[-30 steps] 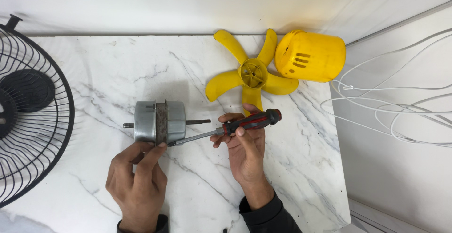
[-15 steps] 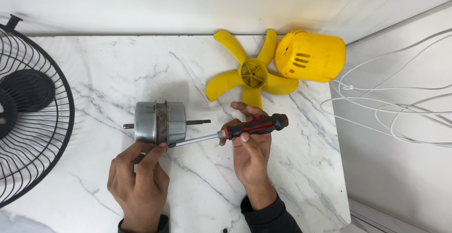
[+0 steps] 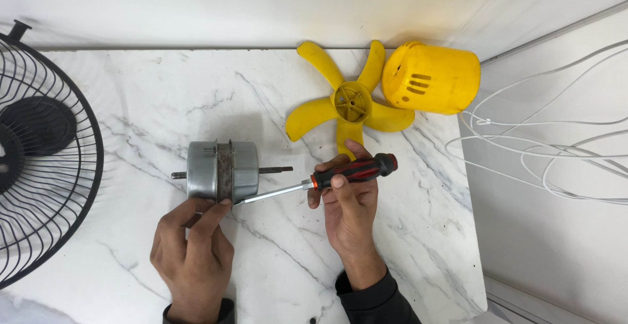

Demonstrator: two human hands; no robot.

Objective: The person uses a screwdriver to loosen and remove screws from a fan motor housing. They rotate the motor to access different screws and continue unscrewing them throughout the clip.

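Screwdriver (image 3: 340,175) barely shifted, clamped in right hand (image 3: 347,203), tip at left-hand-steadied (image 3: 193,249) motor (image 3: 222,170).

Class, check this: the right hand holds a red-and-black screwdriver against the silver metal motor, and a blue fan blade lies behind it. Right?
Not quite. The head view shows the plastic fan blade is yellow, not blue. The rest stands: right hand, red-and-black screwdriver, silver metal motor.

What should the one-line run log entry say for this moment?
left hand: steadies motor | right hand: holds screwdriver, tip at motor | table
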